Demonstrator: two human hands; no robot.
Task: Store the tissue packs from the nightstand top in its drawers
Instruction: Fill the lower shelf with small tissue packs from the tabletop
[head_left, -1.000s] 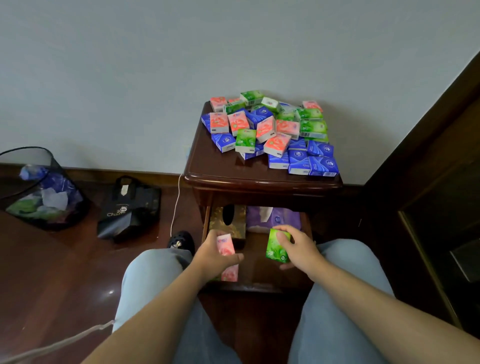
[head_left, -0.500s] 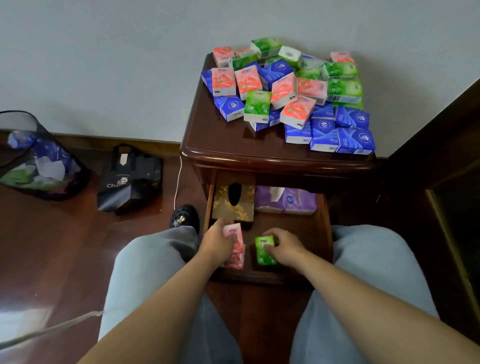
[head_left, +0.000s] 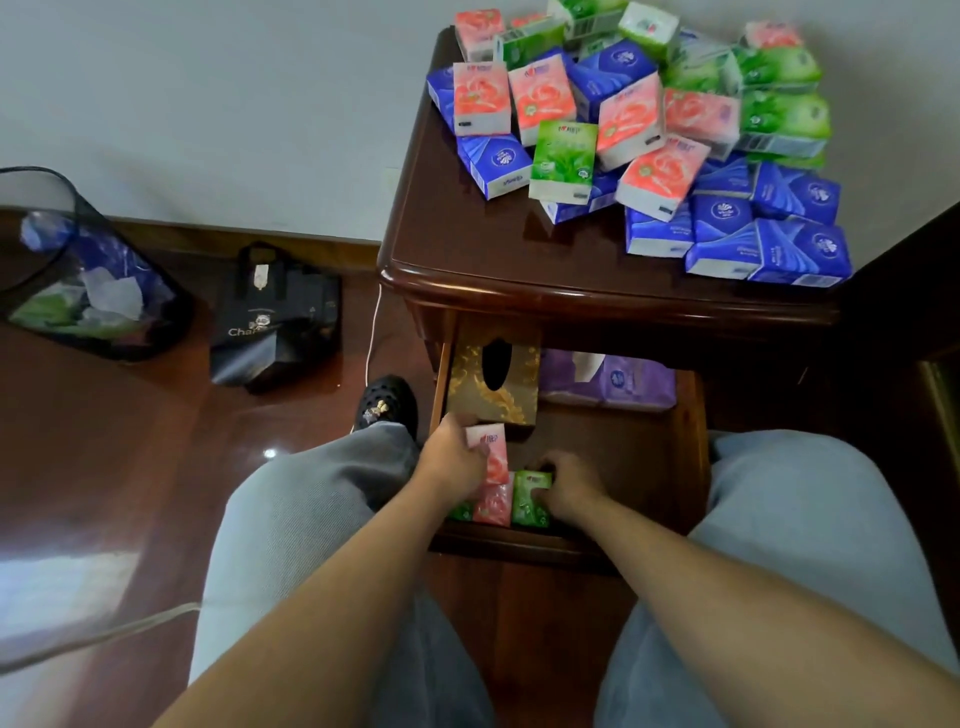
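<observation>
A heap of pink, green and blue tissue packs (head_left: 644, 130) covers the back and right of the dark wooden nightstand top (head_left: 493, 249). Below it the top drawer (head_left: 691, 467) stands pulled out. My left hand (head_left: 452, 457) grips a pink tissue pack (head_left: 491, 449) upright at the drawer's front left. My right hand (head_left: 569, 486) holds a green tissue pack (head_left: 530, 499) down beside it. Another pink pack (head_left: 493, 504) and a sliver of green stand in the row at the drawer's front.
A gold tissue box (head_left: 493, 379) and a purple tissue pack (head_left: 608, 379) fill the drawer's back. On the floor to the left are a mesh waste bin (head_left: 88, 275), a black bag (head_left: 275, 317) and a white cable (head_left: 371, 338). My knees flank the drawer.
Both hands have sunk deeper into the drawer's front with their packs. The green pack now stands in the row beside a pink one. My head has tilted down and closer.
</observation>
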